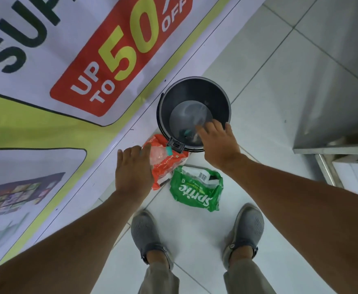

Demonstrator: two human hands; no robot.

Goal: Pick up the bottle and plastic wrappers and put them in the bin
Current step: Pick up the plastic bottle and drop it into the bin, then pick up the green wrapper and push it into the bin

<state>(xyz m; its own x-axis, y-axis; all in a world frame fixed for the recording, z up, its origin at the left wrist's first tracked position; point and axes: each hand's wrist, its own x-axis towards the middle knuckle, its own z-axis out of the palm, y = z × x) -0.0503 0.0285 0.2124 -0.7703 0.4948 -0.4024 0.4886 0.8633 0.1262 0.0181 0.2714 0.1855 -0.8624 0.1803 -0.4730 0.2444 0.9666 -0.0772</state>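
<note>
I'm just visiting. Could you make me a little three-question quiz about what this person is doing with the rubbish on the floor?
1. Which wrapper lies nearest the shoes: red or green?
2. True or false: the right hand is over the bin's rim.
3. Which wrapper is the left hand reaching over?

Key: 1. Green. 2. True. 3. The red one.

Two wrappers (196, 190), one bin (194, 112)

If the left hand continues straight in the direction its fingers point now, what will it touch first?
Most likely the red wrapper: the left hand already hovers over its near edge. Height above it is unclear.
</note>
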